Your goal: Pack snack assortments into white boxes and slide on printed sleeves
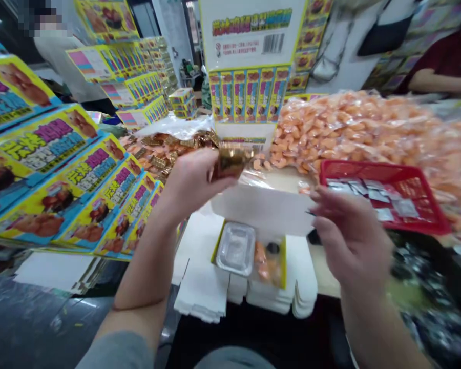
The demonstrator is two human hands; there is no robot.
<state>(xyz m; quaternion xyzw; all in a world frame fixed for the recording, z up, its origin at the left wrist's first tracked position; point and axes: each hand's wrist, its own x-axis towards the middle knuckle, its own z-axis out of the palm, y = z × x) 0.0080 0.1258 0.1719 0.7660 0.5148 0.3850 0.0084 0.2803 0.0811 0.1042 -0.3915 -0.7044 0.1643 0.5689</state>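
Observation:
My left hand [200, 179] grips a shiny gold-brown piece [232, 160] between thumb and fingers, above the far flap of an open box. My right hand [349, 236], blurred, is to the right of that flap, fingers drawn together; a small dark sliver shows at the fingertips, too smeared to name. Below and between both hands lies the open white box [261, 205] with yellow edges. In its left part sits a clear plastic tray [236, 248]. Beside the tray is an orange drumstick-shaped piece [262, 261] with a round dark item [272, 248].
Stacked printed boxes [42, 159] stand on the left. Flattened white cartons [203, 282] lie under the open box. A red basket [426, 205] holds small packets. Bags of orange pieces [353, 123] and a heap of gold pieces [161, 154] lie behind. Two people are further back.

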